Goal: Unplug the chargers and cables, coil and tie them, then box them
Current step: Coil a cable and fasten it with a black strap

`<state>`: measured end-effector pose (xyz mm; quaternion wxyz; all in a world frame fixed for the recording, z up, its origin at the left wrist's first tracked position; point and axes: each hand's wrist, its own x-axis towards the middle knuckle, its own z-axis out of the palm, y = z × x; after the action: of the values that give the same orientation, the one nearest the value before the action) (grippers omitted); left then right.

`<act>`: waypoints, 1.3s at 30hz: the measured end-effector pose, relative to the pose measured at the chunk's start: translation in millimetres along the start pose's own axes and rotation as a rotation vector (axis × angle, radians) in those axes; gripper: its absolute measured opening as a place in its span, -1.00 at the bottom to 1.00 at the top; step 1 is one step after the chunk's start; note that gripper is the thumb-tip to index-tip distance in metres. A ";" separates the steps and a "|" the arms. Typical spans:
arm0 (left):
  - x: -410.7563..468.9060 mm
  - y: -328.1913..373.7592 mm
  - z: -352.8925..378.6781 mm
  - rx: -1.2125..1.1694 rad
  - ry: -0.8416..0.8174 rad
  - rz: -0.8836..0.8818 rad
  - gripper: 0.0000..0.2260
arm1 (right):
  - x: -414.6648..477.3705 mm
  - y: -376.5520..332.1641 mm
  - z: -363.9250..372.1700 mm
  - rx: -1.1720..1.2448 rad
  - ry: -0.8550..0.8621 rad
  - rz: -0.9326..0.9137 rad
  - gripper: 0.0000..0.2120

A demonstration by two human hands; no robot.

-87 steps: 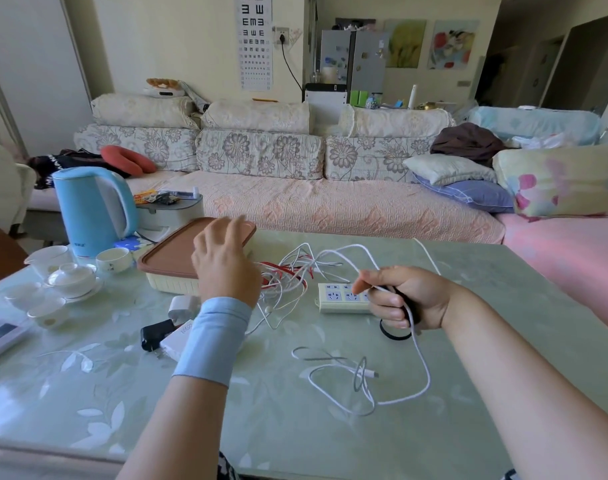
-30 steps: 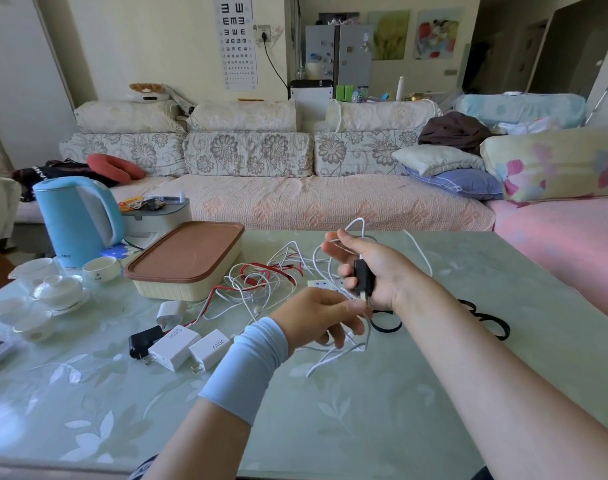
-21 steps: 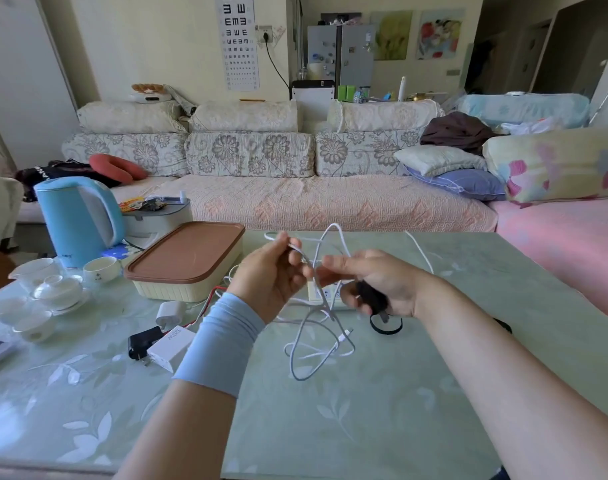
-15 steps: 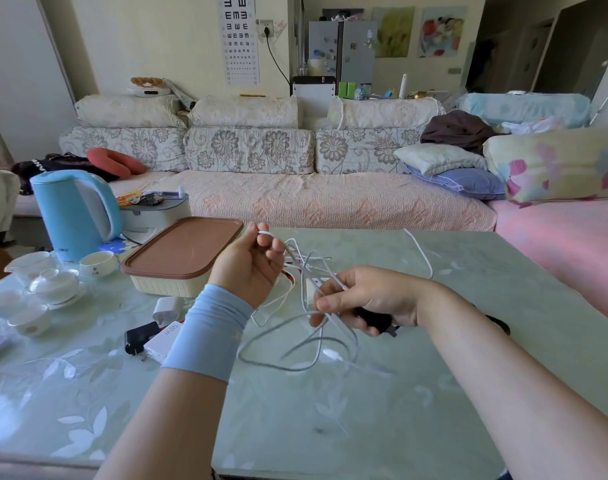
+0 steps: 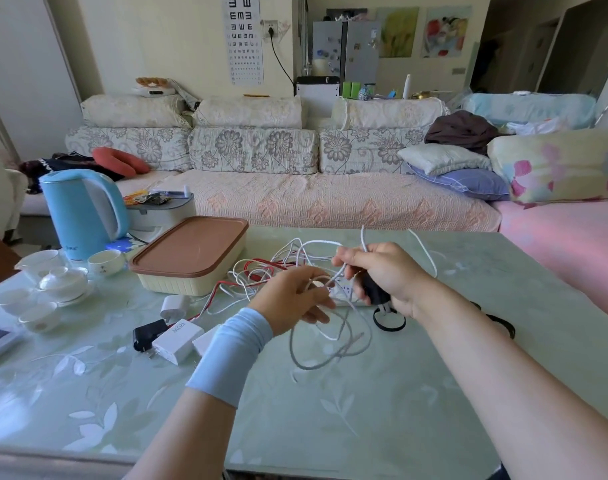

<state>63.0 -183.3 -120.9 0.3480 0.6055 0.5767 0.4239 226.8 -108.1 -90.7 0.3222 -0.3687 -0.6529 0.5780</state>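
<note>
The cable (image 5: 337, 277), white and thin, is held in the air over the worktop (image 5: 364, 410) between both hands, its slack hanging below them in loose, blurred loops. The right hand (image 5: 385, 275) pinches a strand at its fingertips and clasps a black plug (image 5: 373, 292) in the palm. The left hand (image 5: 293, 301), just beside it and a little lower, has its fingers curled round the same strand. The short taut piece thus runs from upper right to lower left, and the free loops hang beneath the left hand, which I judge the nearer one to gather the next turn. A black tie (image 5: 389, 323) lies on the worktop just under the right hand. Behind the hands is a tangle of wires (image 5: 261, 271), and the box (image 5: 191, 258), lid on, stands to the left with chargers (image 5: 177, 341) in front of it
</note>
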 end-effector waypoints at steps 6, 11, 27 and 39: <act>2.9 -0.5 -6.1 -0.580 0.166 -0.276 -0.76 | 0.0 -4.6 -5.9 0.343 -0.004 0.114 -0.70; -1.5 -20.1 -19.9 -0.036 0.078 -0.443 -0.72 | 3.0 -9.5 -19.8 0.703 -0.032 0.076 -0.67; -7.6 10.8 1.3 -0.772 -0.106 -0.292 -0.71 | 12.3 -5.5 -5.1 0.547 0.086 0.038 -0.79; 15.1 -11.0 -16.3 -1.829 0.075 -0.204 -0.77 | -11.4 4.6 25.0 -0.235 -0.457 0.048 -0.51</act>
<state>43.2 -168.4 -122.7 0.7080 0.0265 0.0783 0.7013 212.1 -130.4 -98.3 0.1076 -0.2785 -0.7624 0.5741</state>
